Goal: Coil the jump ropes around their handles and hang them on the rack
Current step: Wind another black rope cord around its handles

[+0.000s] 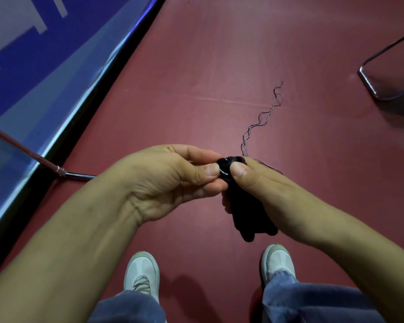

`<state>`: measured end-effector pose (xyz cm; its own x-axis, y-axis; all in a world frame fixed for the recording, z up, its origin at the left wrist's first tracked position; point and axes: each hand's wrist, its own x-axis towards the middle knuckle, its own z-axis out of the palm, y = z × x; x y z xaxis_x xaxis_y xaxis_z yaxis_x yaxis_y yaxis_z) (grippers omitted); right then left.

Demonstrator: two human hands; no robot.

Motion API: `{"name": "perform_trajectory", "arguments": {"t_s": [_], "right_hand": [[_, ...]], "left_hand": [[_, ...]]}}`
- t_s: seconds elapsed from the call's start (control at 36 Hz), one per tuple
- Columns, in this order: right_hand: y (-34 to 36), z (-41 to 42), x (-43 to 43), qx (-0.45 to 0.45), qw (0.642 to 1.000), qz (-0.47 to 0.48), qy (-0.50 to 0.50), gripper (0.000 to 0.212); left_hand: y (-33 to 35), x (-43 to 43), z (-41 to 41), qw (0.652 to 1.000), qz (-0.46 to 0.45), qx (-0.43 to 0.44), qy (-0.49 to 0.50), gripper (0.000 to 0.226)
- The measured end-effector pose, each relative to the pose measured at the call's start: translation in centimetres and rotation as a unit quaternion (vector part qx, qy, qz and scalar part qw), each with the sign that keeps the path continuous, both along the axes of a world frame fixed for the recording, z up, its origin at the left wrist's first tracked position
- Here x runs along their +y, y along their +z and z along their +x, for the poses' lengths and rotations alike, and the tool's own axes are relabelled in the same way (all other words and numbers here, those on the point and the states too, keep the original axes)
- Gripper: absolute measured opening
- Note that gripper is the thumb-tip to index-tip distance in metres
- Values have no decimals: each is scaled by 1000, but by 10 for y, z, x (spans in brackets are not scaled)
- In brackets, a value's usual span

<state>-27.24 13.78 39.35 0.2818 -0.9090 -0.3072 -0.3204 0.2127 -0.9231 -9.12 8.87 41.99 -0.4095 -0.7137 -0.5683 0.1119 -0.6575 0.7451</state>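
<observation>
1. Floor [219,54] under me is a dark red mat with faint scuffs and a thin seam across it. Two pale shoes [141,273] stand apart on it, with blue jeans [126,308] over them at the bottom edge.
2. I see both hands meeting above the gap between the shoes. The right hand [266,190] has its fingers wrapped round a pair of black handles [240,206], with its thumb [239,171] pressed on their upper end. The lower ends stick out beneath the palm.
3. The left hand [168,180] pinches that same upper end between thumb and forefinger, its other fingers curled underneath. The two thumbs sit just beside each other.
4. From the handles' top a thin rope [261,117] trails away over the floor in loosely twisted strands and ends in a small loop.
5. At left, a chrome tube [44,162] slants down beside a blue board [33,54] with a black lower edge and pale markings.
6. At far right, a bent metal frame [378,66] rests on the floor, well apart from the rope.
</observation>
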Motion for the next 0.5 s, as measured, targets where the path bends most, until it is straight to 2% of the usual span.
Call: {"name": "perform_trajectory", "arguments": {"t_s": [0.19, 0.39, 0.44, 0.5], "right_hand": [[-1, 1, 1, 5, 1000, -3, 2, 46], [1, 6, 1, -6, 1000, -6, -17, 48], [1, 9, 0, -12, 1000, -5, -23, 45], [0, 11, 0, 1, 1000, -17, -23, 32]], "left_hand": [[0, 2, -1, 999, 22, 1, 22, 18], [1, 3, 0, 999, 38, 27, 26, 22], [1, 2, 1, 998, 43, 27, 32, 20], [-2, 3, 1, 998, 44, 18, 47, 22]]}}
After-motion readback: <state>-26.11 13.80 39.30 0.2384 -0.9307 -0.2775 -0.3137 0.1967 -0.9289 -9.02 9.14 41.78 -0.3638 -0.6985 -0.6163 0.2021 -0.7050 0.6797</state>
